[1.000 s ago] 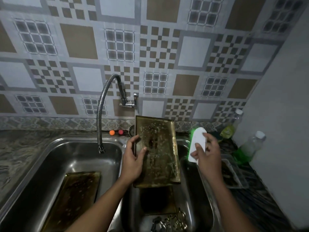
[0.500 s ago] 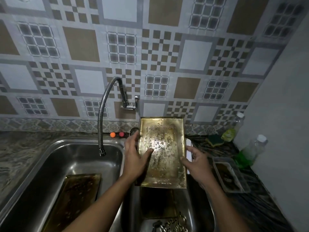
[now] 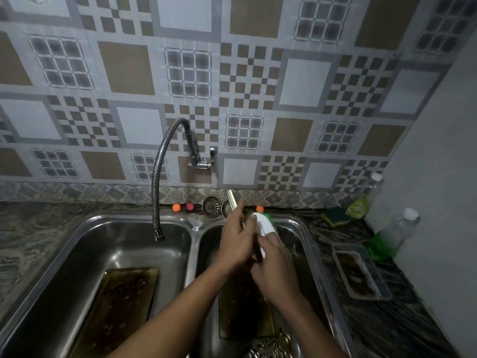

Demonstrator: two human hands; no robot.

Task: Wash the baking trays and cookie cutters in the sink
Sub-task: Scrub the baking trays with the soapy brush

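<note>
Left basin of the sink: 1 dirty tray lies flat toward the near edge, unwashed by the look of it. The hose tap hangs over that basin's far right corner, and we see no water running.

Right basin: the left hand has its fingers stretched nearly straight, flat on the left face of the held tray, which stands on edge, edge-on to us. The thumb is hidden, so we read this as bracing, not a wrap.

The brush, white handle and green bristles, sits against the tray's right face. The right hand is curled round the handle. It's motion-blurred here.

We judge the step to be scrubbing. Keep the tray low in the basin, press the brush and the bracing palm against each other, work the corners, then flip. Wet metal will slip.

1 bottom tray lies flat below, with the cookie cutters at the near edge.
</note>
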